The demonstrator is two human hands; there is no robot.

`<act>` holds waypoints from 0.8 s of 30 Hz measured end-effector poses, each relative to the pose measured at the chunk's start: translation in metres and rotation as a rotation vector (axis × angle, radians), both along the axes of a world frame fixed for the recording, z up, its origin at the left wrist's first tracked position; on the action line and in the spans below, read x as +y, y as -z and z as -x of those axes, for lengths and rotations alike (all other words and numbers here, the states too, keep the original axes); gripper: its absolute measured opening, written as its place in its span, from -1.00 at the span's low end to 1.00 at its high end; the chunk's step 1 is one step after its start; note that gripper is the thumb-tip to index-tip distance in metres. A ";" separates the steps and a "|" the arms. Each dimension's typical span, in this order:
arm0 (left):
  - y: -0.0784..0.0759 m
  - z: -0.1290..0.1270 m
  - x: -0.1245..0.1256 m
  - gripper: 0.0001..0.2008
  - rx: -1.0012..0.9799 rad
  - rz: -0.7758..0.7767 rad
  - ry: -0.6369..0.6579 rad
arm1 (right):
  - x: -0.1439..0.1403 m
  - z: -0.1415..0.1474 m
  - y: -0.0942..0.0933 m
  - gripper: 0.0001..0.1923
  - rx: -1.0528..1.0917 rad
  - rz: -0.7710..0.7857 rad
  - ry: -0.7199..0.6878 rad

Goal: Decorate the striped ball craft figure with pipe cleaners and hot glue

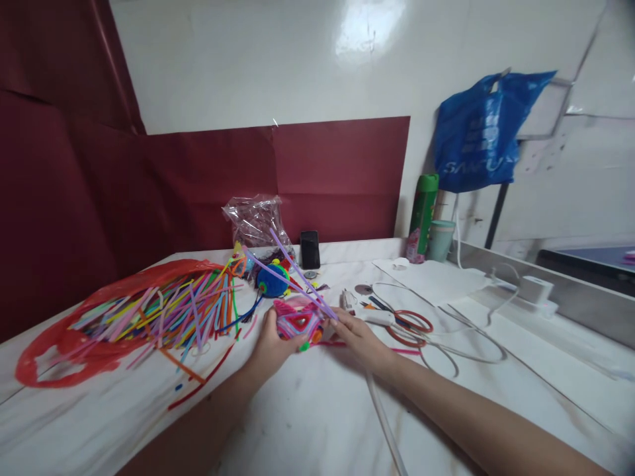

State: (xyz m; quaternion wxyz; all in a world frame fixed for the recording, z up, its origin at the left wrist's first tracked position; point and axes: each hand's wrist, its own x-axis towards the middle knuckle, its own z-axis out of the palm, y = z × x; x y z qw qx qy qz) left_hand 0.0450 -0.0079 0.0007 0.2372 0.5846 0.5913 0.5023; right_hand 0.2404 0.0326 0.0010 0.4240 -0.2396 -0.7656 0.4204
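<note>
My left hand (270, 350) is closed around a pink and purple pipe-cleaner craft piece (297, 320) with a red, triangle-like shape at its centre. My right hand (354, 337) pinches lilac pipe cleaners (302, 281) at the right side of that piece. Their two free ends stick up and to the left. Bits of green and orange show at the craft piece's lower edge. Just behind it lies a round blue pipe-cleaner figure (272, 281). Part of the craft piece is hidden by my fingers.
Many loose pipe cleaners (169, 311) lie on a red plastic bag (54, 370) at left. A hot glue gun (370, 314), orange-handled scissors (411, 324) and cables are at right. Behind stand a black phone (310, 250), clear plastic wrap (258, 221) and a green can (423, 211).
</note>
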 end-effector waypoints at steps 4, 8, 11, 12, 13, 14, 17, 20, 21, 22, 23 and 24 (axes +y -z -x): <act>-0.005 0.000 -0.007 -0.43 -0.160 -0.015 0.108 | 0.000 -0.004 0.000 -0.65 -0.109 -0.264 0.027; -0.007 0.003 -0.011 -0.41 -0.143 0.005 0.122 | 0.000 -0.006 0.000 -0.68 -0.198 -0.391 0.071; -0.007 -0.001 -0.012 -0.39 -0.199 0.000 0.162 | 0.002 -0.004 0.000 -0.67 -0.262 -0.374 0.132; -0.007 -0.003 -0.012 -0.37 -0.219 -0.005 0.169 | 0.002 -0.003 -0.001 -0.67 -0.283 -0.326 0.141; -0.008 -0.005 -0.012 -0.36 -0.230 -0.006 0.176 | 0.003 -0.003 -0.001 -0.67 -0.297 -0.260 0.133; -0.009 -0.006 -0.013 -0.37 -0.231 -0.002 0.175 | 0.004 -0.002 -0.001 -0.67 -0.303 -0.185 0.114; -0.013 -0.007 -0.014 -0.42 -0.192 0.029 0.150 | 0.004 -0.002 -0.002 -0.66 -0.281 -0.020 0.059; -0.016 -0.008 -0.014 -0.44 -0.184 0.017 0.117 | 0.004 -0.003 -0.002 -0.66 -0.263 0.014 0.051; -0.016 -0.008 -0.014 -0.44 -0.190 0.000 0.107 | 0.004 -0.003 -0.002 -0.66 -0.260 0.012 0.053; -0.016 -0.010 -0.013 -0.44 -0.197 -0.017 0.096 | 0.004 -0.002 -0.002 -0.66 -0.258 0.007 0.054; -0.016 -0.011 -0.013 -0.44 -0.202 -0.030 0.085 | 0.003 -0.002 -0.002 -0.66 -0.258 0.001 0.059; -0.016 -0.012 -0.012 -0.45 -0.205 -0.041 0.076 | 0.003 -0.002 -0.001 -0.66 -0.260 -0.007 0.067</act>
